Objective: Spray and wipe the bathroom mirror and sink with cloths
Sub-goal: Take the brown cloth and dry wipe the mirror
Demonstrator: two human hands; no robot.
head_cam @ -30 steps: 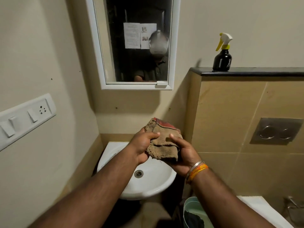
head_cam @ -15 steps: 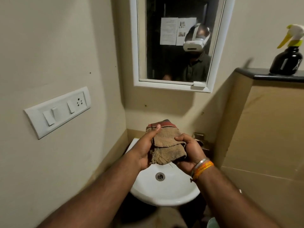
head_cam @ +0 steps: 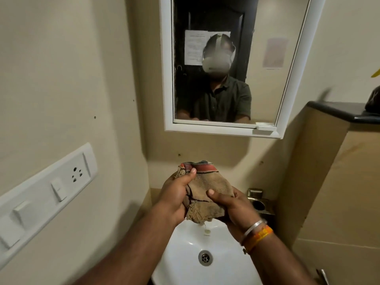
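Observation:
A worn brown cloth [head_cam: 207,190] with a red striped edge is bunched between both hands above the white sink [head_cam: 185,251]. My left hand [head_cam: 174,194] grips its left side, thumb on the striped edge. My right hand [head_cam: 232,206] holds its right side, thumb pressed on the front. The white-framed mirror [head_cam: 265,79] hangs on the wall straight above. Only the dark base of the spray bottle [head_cam: 373,99] and a bit of its yellow trigger show at the right frame edge, on a black ledge.
A white switch and socket panel [head_cam: 51,186] is on the left wall. The black-topped tiled partition [head_cam: 339,112] stands to the right of the sink. A metal tap fitting [head_cam: 259,202] sits behind my right hand. The drain [head_cam: 205,257] lies in the basin.
The view has swung right to centre on the mirror and moved closer. Both hands lifted slightly with the cloth, and the spray bottle slid almost out of frame.

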